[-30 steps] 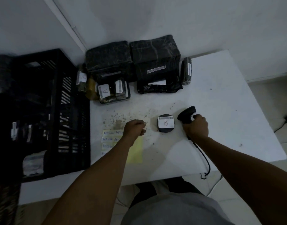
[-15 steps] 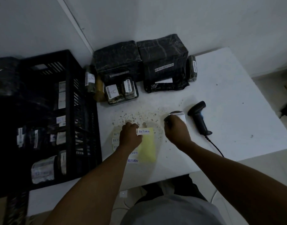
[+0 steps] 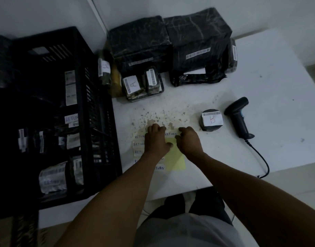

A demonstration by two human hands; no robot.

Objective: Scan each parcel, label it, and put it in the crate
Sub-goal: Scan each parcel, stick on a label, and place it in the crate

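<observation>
Where the white surface [image 3: 260,104] spreads beneath both hands, its bare stretch lies to their right, while a black slatted crate [image 3: 85,122] stands to their left, already holding several parcels with white barcode strips and a slip marked RETURN. Beyond the hands, against the wall, sit two large black-wrapped parcels [image 3: 171,45] side by side, with a cluster of small labelled packets [image 3: 140,84] in front of them, one marked A. A barcode scanner [image 3: 239,118] lies on its side to the right of the hands, untouched, its cable trailing off the near edge. Between the scanner and the right hand stands the round black parcel [image 3: 211,120], its top bearing a barcode strip and a white label marked B; nothing lies between it and the hands. Under the hands is a yellow sheet [image 3: 176,157] with white RETURN labels [image 3: 139,144] stacked along its left side. The left hand [image 3: 156,139] presses down on the sheet with fingers curled at the far edge, and the right hand [image 3: 188,139] curls its fingertips at one RETURN label [image 3: 171,133] between the two hands; whether it actually pinches the label cannot be told.
</observation>
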